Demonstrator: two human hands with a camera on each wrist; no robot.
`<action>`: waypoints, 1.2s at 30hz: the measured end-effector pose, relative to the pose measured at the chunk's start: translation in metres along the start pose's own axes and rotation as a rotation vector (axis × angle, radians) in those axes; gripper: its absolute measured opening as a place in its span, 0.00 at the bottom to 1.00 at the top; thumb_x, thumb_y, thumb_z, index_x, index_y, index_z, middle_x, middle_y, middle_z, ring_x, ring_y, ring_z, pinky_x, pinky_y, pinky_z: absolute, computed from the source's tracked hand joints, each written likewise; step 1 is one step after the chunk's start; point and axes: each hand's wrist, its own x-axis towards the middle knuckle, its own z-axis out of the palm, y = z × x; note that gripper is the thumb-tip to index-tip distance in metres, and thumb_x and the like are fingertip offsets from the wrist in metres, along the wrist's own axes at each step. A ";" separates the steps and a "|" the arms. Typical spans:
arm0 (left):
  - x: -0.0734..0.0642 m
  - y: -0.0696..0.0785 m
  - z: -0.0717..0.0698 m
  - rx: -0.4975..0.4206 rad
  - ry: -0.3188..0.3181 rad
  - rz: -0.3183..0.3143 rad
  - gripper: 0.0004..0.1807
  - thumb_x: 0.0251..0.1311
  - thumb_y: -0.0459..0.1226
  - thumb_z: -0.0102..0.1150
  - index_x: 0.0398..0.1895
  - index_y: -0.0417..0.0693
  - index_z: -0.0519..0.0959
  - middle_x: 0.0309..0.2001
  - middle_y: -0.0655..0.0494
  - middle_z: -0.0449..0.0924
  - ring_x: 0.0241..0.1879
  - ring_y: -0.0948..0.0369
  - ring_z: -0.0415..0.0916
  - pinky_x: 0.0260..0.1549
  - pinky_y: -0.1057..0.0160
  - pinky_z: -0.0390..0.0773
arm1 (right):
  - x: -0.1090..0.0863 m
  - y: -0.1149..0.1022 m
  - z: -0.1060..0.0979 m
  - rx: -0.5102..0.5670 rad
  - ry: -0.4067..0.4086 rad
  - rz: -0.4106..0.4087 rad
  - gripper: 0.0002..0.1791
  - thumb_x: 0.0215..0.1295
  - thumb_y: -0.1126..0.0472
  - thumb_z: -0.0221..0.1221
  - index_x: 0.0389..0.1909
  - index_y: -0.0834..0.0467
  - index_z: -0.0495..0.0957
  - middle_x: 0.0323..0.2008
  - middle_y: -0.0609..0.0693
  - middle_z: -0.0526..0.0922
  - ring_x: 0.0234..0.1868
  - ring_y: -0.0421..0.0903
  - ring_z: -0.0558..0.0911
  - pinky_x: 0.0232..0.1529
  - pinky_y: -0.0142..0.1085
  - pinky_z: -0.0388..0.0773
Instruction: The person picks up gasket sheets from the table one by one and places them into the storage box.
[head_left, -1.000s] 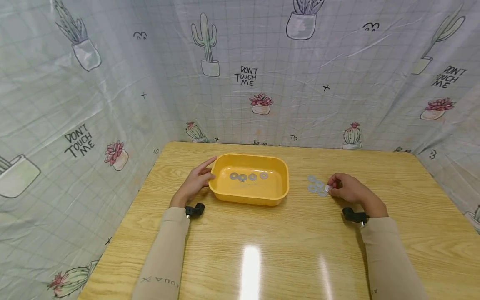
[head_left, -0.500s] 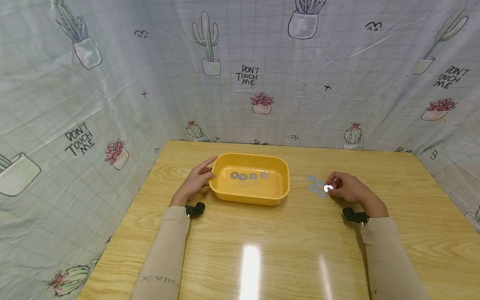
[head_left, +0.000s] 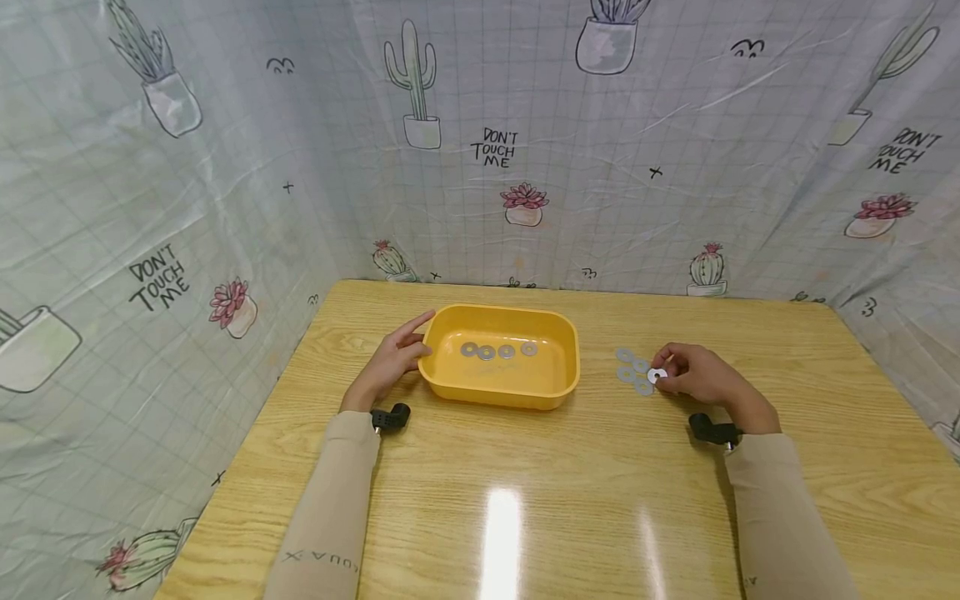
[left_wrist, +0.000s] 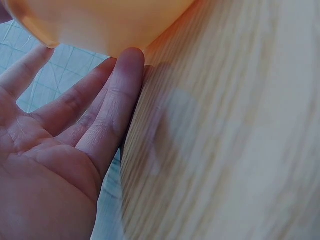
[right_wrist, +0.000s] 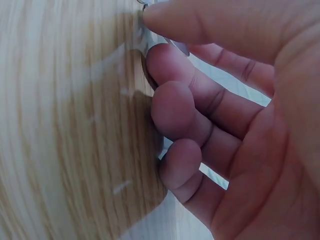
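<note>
In the head view my left hand (head_left: 390,365) rests its fingertips at the left end of a yellow plastic tray (head_left: 498,396). The left wrist view shows these fingers nearly straight, with the thumb touching the tray's lower edge. Several flat metal washers (head_left: 501,352) lie on the tray floor. Off to the right, my right hand (head_left: 699,375) pinches one bright washer (head_left: 651,374) between thumb and fingers, tilted over a small group of grey washers (head_left: 634,364) on the table. Its rim (right_wrist: 178,46) peeks from behind the thumb in the right wrist view; the other fingers are curled.
The wooden table (head_left: 570,492) carries the tray and loose washers. A cactus-print cloth (head_left: 585,150) hangs behind the table and along its left side. Each wrist wears a small black camera (head_left: 392,418).
The washer in my right hand has tilted up and now shows its bright face, its hole visible. My left hand and the tray stay where they were.
</note>
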 end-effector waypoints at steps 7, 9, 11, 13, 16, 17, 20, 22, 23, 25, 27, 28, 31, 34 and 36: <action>0.000 -0.001 0.000 -0.009 0.003 -0.003 0.38 0.72 0.32 0.52 0.82 0.62 0.55 0.71 0.34 0.67 0.67 0.35 0.70 0.49 0.60 0.86 | 0.001 0.002 0.001 0.009 0.013 -0.002 0.13 0.68 0.64 0.65 0.50 0.64 0.79 0.30 0.52 0.79 0.28 0.39 0.72 0.32 0.32 0.68; 0.001 -0.002 0.000 -0.008 0.006 -0.002 0.38 0.72 0.32 0.53 0.82 0.61 0.56 0.71 0.35 0.68 0.66 0.36 0.71 0.47 0.62 0.86 | 0.002 0.003 0.001 0.023 0.018 0.007 0.13 0.68 0.64 0.65 0.50 0.64 0.79 0.31 0.52 0.79 0.30 0.39 0.73 0.34 0.32 0.69; 0.001 -0.002 0.000 -0.008 0.008 0.002 0.38 0.72 0.32 0.53 0.82 0.60 0.57 0.70 0.35 0.69 0.66 0.36 0.72 0.46 0.64 0.86 | 0.002 0.003 0.002 0.034 0.023 0.017 0.13 0.68 0.64 0.65 0.50 0.64 0.79 0.32 0.53 0.79 0.31 0.40 0.73 0.35 0.32 0.70; 0.001 -0.002 0.000 -0.005 0.009 0.007 0.37 0.72 0.32 0.53 0.82 0.60 0.57 0.69 0.36 0.70 0.65 0.37 0.73 0.45 0.64 0.86 | 0.003 0.003 0.002 0.039 0.028 0.029 0.14 0.67 0.64 0.65 0.51 0.64 0.79 0.33 0.54 0.80 0.32 0.40 0.74 0.35 0.32 0.70; 0.001 -0.001 0.001 0.000 0.009 0.015 0.37 0.72 0.32 0.52 0.82 0.59 0.57 0.69 0.36 0.71 0.64 0.38 0.73 0.47 0.63 0.86 | 0.003 0.002 0.002 0.037 0.034 0.044 0.15 0.67 0.64 0.65 0.52 0.64 0.78 0.34 0.55 0.81 0.31 0.40 0.74 0.34 0.32 0.69; 0.001 -0.001 0.001 0.001 0.009 0.017 0.37 0.72 0.32 0.52 0.82 0.59 0.57 0.68 0.36 0.71 0.64 0.38 0.74 0.47 0.62 0.86 | 0.003 0.002 0.002 0.042 0.035 0.048 0.15 0.67 0.64 0.65 0.52 0.64 0.78 0.34 0.55 0.82 0.30 0.40 0.74 0.33 0.32 0.69; 0.001 -0.001 0.000 0.005 0.009 0.016 0.37 0.72 0.32 0.53 0.82 0.59 0.57 0.68 0.36 0.71 0.64 0.38 0.74 0.49 0.60 0.86 | 0.003 0.002 0.003 0.061 0.037 0.058 0.15 0.68 0.64 0.64 0.53 0.65 0.77 0.34 0.56 0.82 0.28 0.41 0.74 0.30 0.33 0.71; 0.001 0.000 0.000 0.004 0.010 0.012 0.37 0.72 0.32 0.53 0.82 0.59 0.58 0.68 0.36 0.72 0.64 0.38 0.74 0.49 0.59 0.86 | 0.003 0.001 0.004 0.081 0.037 0.059 0.14 0.70 0.65 0.62 0.53 0.65 0.76 0.34 0.57 0.81 0.28 0.42 0.75 0.29 0.34 0.73; 0.001 0.000 0.000 0.003 0.010 0.010 0.37 0.72 0.32 0.53 0.82 0.59 0.57 0.68 0.36 0.71 0.64 0.37 0.74 0.50 0.58 0.86 | 0.003 0.001 0.004 0.094 0.039 0.060 0.14 0.70 0.66 0.62 0.54 0.65 0.76 0.34 0.57 0.81 0.28 0.43 0.76 0.28 0.34 0.74; 0.002 0.000 0.001 -0.003 0.010 0.004 0.37 0.72 0.32 0.53 0.82 0.60 0.57 0.69 0.35 0.70 0.65 0.36 0.73 0.51 0.56 0.86 | 0.002 0.001 0.004 0.112 0.042 0.064 0.15 0.71 0.67 0.60 0.56 0.65 0.75 0.34 0.58 0.80 0.28 0.45 0.77 0.28 0.36 0.75; 0.001 0.000 0.001 -0.008 0.007 -0.001 0.38 0.73 0.32 0.52 0.82 0.60 0.56 0.70 0.34 0.69 0.66 0.36 0.71 0.53 0.53 0.85 | 0.003 0.001 0.005 0.127 0.046 0.069 0.17 0.73 0.67 0.58 0.59 0.65 0.75 0.35 0.59 0.79 0.28 0.46 0.78 0.27 0.37 0.75; 0.001 0.000 0.001 -0.009 0.006 -0.003 0.38 0.73 0.32 0.52 0.83 0.61 0.55 0.71 0.34 0.68 0.66 0.35 0.71 0.54 0.52 0.85 | 0.003 0.001 0.005 0.136 0.051 0.074 0.18 0.73 0.66 0.58 0.61 0.64 0.74 0.36 0.60 0.79 0.28 0.46 0.78 0.27 0.37 0.76; 0.001 0.000 0.000 -0.010 0.004 -0.008 0.38 0.73 0.32 0.52 0.82 0.62 0.55 0.71 0.34 0.67 0.67 0.35 0.70 0.54 0.52 0.84 | 0.003 0.001 0.005 0.159 0.063 0.075 0.21 0.74 0.65 0.57 0.66 0.64 0.74 0.38 0.61 0.78 0.29 0.45 0.79 0.27 0.36 0.77; 0.001 -0.001 0.000 -0.004 0.003 -0.003 0.37 0.73 0.33 0.52 0.82 0.64 0.56 0.71 0.34 0.68 0.67 0.36 0.71 0.52 0.55 0.85 | 0.003 0.002 0.005 0.218 0.072 0.073 0.22 0.75 0.65 0.56 0.67 0.65 0.73 0.40 0.61 0.77 0.31 0.43 0.82 0.31 0.34 0.81; 0.002 -0.002 0.000 -0.003 0.005 0.001 0.37 0.73 0.33 0.53 0.81 0.65 0.58 0.70 0.35 0.69 0.66 0.37 0.72 0.50 0.59 0.85 | 0.004 0.002 0.006 0.273 0.069 0.072 0.23 0.76 0.65 0.56 0.68 0.67 0.72 0.40 0.61 0.76 0.33 0.42 0.84 0.34 0.34 0.84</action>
